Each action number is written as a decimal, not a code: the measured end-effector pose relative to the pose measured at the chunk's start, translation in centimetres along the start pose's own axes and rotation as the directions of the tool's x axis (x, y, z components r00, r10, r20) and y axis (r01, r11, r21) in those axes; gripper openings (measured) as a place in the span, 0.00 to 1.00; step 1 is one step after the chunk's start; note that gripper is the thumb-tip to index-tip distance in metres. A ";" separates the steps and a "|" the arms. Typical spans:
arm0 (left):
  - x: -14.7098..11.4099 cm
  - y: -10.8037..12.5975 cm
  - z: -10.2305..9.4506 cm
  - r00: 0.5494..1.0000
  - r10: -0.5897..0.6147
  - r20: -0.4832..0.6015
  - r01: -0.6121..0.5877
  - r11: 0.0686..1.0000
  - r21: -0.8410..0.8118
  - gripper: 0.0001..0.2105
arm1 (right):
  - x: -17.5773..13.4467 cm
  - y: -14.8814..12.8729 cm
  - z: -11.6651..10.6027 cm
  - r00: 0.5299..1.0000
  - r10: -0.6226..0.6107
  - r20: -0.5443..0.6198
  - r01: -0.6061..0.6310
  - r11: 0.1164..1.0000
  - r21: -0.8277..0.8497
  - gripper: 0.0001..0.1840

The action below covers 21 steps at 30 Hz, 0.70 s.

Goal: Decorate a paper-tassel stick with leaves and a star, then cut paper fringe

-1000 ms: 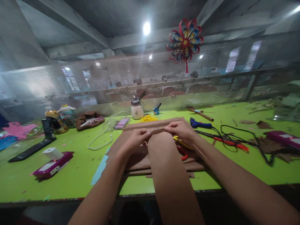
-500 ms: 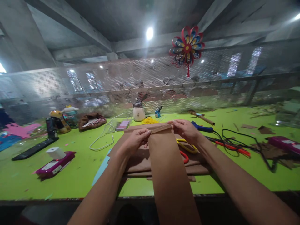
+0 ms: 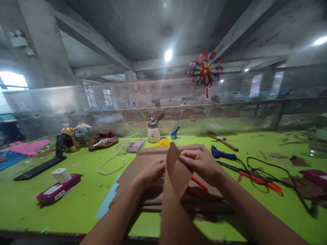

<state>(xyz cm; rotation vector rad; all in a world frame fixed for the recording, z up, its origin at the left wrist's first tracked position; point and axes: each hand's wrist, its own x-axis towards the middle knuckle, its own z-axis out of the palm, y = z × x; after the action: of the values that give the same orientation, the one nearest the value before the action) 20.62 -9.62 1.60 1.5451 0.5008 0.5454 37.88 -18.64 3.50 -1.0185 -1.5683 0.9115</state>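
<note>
A long strip of brown paper [image 3: 176, 173] is held up between my two hands, its upper end bent over into a curved point. My left hand [image 3: 153, 173] grips the strip's left edge, with the fingertips partly hidden behind it. On the other edge, my right hand [image 3: 200, 163] pinches the paper between thumb and fingers. Under both hands lie stacked brown paper sheets [image 3: 143, 158]. Red-handled scissors [image 3: 200, 189] rest on the stack, partly covered by the strip and my right hand.
Right of the stack are a blue glue gun [image 3: 223, 153], red-handled pliers or cutters [image 3: 260, 180] and tangled black cable. To the left sit a purple power strip [image 3: 58, 189] with a white plug and a black stand [image 3: 41, 166]. A white jug [image 3: 153, 132] stands behind.
The strip's folded top end, held flat before, is now bent into a curved point. My right hand has turned inward, and the camera view has tilted up a little.
</note>
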 end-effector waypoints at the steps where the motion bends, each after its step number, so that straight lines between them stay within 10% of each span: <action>1: 0.2 0.0 -0.3 0.999 -0.004 -0.048 0.002 0.999 -0.043 0.18 | 0.1 0.3 0.1 0.999 0.045 0.014 -0.043 0.996 -0.072 0.15; 9: 0.3 0.6 -0.4 0.994 0.107 -0.012 -0.099 0.953 0.286 0.15 | 0.7 -0.2 1.5 0.978 0.116 -0.175 -0.202 0.750 -0.630 0.14; 21: 0.1 1.5 -0.8 0.960 0.248 -0.131 -0.159 0.867 0.472 0.04 | 0.8 1.3 -0.3 0.980 0.013 -0.200 -0.074 0.951 -0.300 0.10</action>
<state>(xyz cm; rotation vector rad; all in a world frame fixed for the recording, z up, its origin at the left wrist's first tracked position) 20.17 -9.03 3.12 2.0268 0.6466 0.7827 38.28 -17.46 2.67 -1.3245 -1.5529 0.5850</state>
